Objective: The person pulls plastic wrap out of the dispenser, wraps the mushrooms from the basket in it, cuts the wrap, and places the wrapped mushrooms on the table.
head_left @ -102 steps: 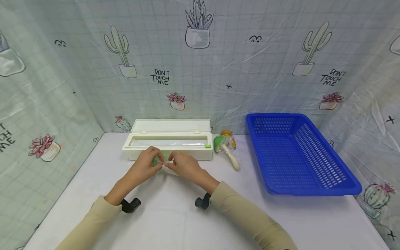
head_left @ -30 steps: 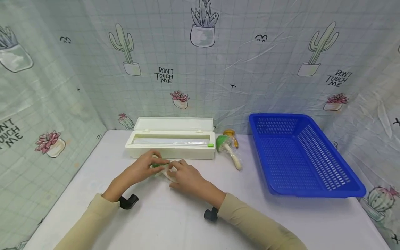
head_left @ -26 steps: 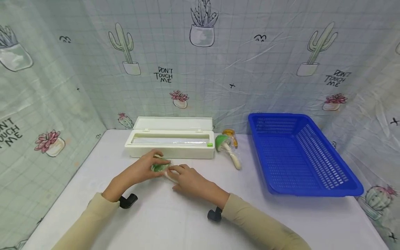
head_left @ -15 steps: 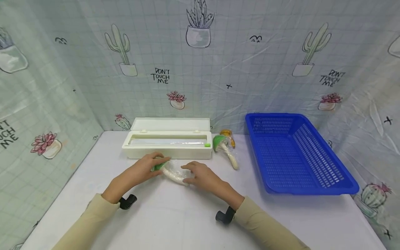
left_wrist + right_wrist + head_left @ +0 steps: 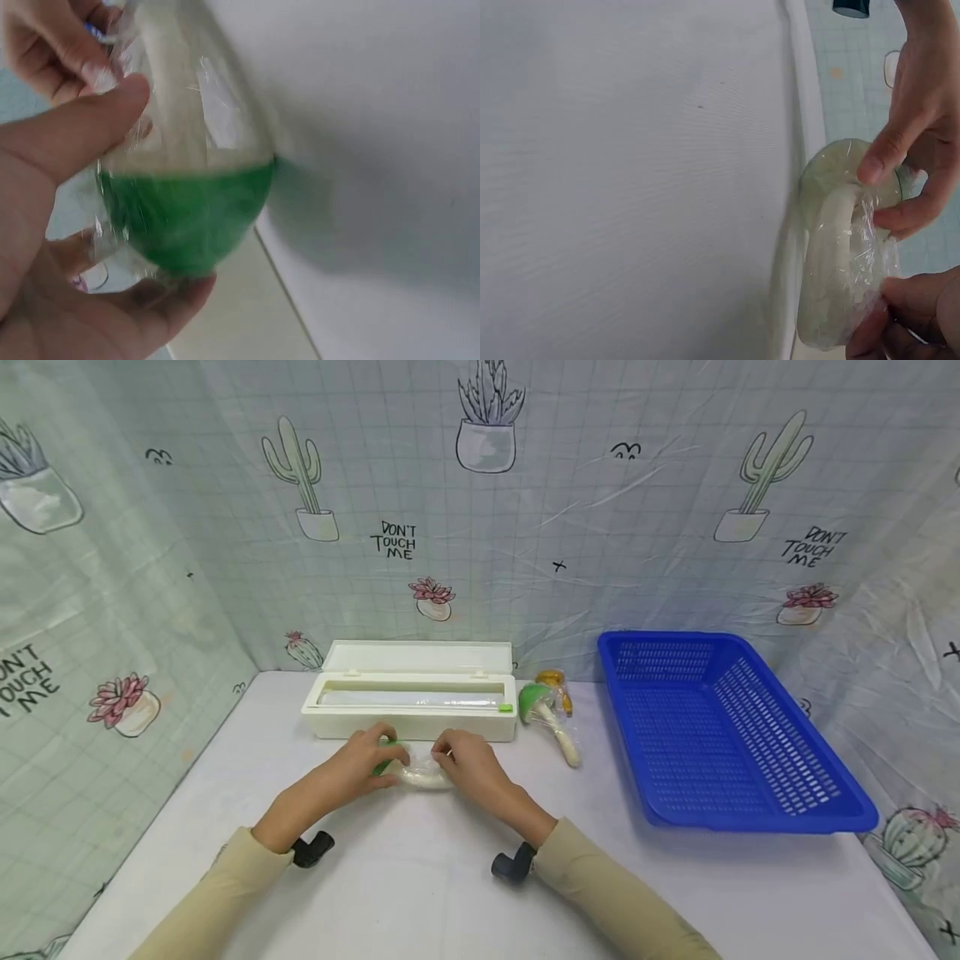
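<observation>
A mushroom (image 5: 426, 777) with a green cap and a pale stem lies wrapped in clear plastic film, in front of the white box. My left hand (image 5: 351, 770) grips it around the cap (image 5: 191, 214); thumb and fingers press on the film in the left wrist view. At the stem side, my right hand (image 5: 478, 772) pinches the loose clear film (image 5: 868, 259) between thumb and fingertips. The stem (image 5: 827, 259) shows through the wrap in the right wrist view.
Behind the hands stands a white film dispenser box (image 5: 408, 727) with its lid up and a roll inside. To its right lie another wrapped green-capped mushroom (image 5: 557, 733) and a wrapped orange-brown item (image 5: 551, 679). A blue basket (image 5: 750, 820) stands at the right.
My right hand, which was spread at the stem's end half a second ago, has moved up and left and now pinches the film. The stem has turned more level; my left hand stays at the cap.
</observation>
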A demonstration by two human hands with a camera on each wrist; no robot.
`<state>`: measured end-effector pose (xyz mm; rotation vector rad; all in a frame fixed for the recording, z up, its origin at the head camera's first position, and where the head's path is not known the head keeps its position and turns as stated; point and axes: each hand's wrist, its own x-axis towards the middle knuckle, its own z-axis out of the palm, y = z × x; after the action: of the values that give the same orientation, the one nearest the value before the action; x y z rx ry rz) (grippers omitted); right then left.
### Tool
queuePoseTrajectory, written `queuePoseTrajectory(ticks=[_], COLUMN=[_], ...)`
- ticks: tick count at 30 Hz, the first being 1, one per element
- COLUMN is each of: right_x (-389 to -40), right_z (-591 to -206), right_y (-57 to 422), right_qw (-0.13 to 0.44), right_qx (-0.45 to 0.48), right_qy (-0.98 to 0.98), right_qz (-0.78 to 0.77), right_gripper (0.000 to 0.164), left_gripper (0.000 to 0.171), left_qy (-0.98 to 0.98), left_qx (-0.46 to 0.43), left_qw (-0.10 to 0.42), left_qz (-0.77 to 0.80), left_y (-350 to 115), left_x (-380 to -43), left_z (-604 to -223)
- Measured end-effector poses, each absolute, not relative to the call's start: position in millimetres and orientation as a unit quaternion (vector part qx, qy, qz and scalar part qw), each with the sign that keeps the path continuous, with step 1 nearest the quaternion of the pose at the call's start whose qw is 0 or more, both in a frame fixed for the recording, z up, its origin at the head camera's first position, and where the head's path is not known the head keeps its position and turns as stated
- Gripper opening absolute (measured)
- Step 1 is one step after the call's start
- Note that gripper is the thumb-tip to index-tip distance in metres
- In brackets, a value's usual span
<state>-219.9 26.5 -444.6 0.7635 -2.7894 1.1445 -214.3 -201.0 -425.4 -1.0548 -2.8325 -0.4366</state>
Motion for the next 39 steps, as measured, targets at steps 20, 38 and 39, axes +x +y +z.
queuePoseTrajectory(ticks=[20,38,39], right_x=[-219,-221,-222], right_z=[-464,-464,-462], right_y=[1,6,7], right_qw=[-0.008,0.046,0.051], right_qx=[0.287,0.301,0.305], right_qy=[-0.876,-0.889,-0.889], right_qz=[0.387,0.344,0.338], right_gripper=[0.007,0.012,0.009], left_gripper=[0.038,0.059,0.059], left_qy=[-0.938,-0.897,-0.897], left_qx=[-0.265,-0.356,-0.367], left_qw=[0.102,0.082,0.081], left_qz=[-0.197,-0.248,-0.231], left_y=[-180,-216,-216], left_x=[-201,-197,-197], left_z=[-432,-429,-428])
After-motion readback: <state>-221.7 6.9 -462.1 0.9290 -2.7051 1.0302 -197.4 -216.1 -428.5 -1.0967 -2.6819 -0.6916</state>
